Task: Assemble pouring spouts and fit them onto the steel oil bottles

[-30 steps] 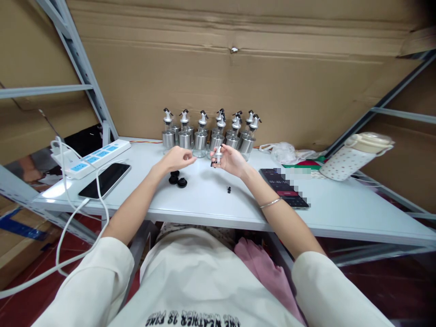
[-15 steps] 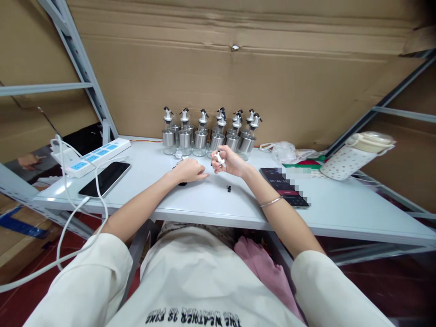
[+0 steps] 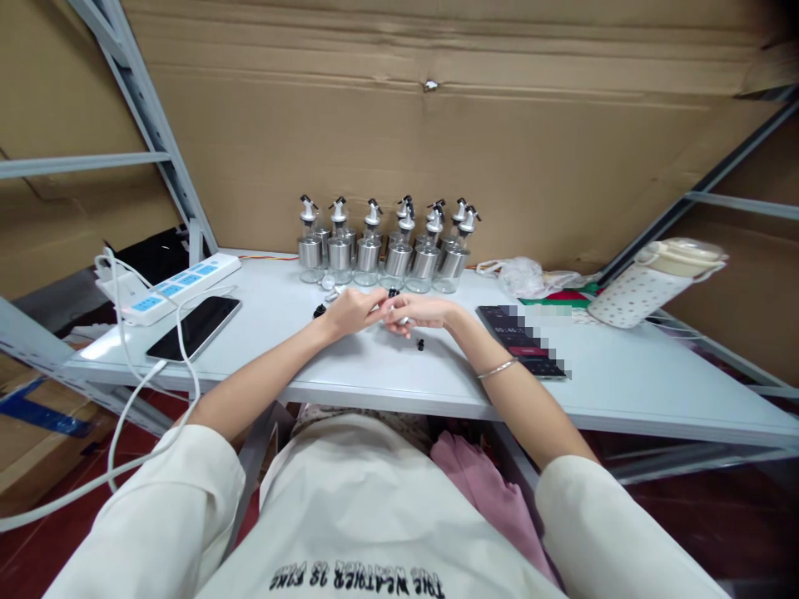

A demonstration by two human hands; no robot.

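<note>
My left hand (image 3: 354,313) is closed, its fingertips meeting those of my right hand (image 3: 424,311) above the table. Whatever the left fingers pinch is hidden. In my right hand's curled fingers sits a small white pourer spout (image 3: 404,321), mostly covered. Just behind the fingertips shows a small black piece (image 3: 393,293); I cannot tell whether it is held. One small black stopper-like part (image 3: 420,344) lies on the table below my right hand. Beside my left hand are black parts (image 3: 320,310) and small white pieces (image 3: 328,283).
Several glass-and-steel oil bottles (image 3: 398,259) with pourer tops line the back. At left lie a power strip (image 3: 181,289), a phone (image 3: 195,329) and a white cable. To the right are another phone (image 3: 521,341), a plastic bag (image 3: 524,276) and a dotted tumbler (image 3: 630,289).
My right hand has lowered and turned, bringing the spout to my left hand. My left hand has shifted right, and its fingers have closed in against the right ones.
</note>
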